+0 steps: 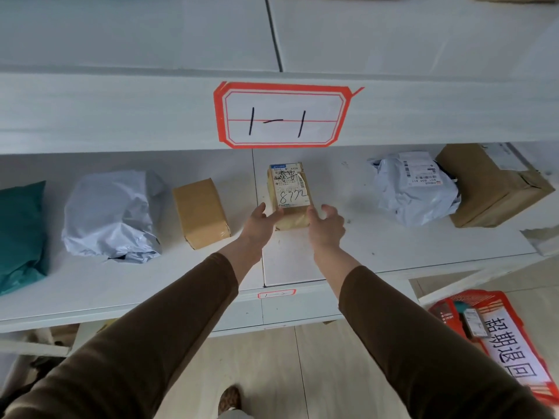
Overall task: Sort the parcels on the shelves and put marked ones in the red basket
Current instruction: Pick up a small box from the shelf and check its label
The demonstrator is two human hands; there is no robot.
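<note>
A small brown parcel [289,195] with a white label handwritten "8772" lies on the white shelf [348,252] in the middle. My left hand [260,220] touches its near left corner. My right hand [326,226] holds its near right corner, thumb on top and fingers curled. Both arms in brown sleeves reach forward. The red basket [496,300] stands on the floor at the lower right, with a white sign in Chinese characters on it and a small parcel [473,322] inside.
On the same shelf lie a teal bag [21,234], a white poly bag [112,216], a plain brown box [201,213], a labelled white poly bag [414,189] and a large brown box [490,186]. The shelf above bears a red-framed tag "1-1" [282,114].
</note>
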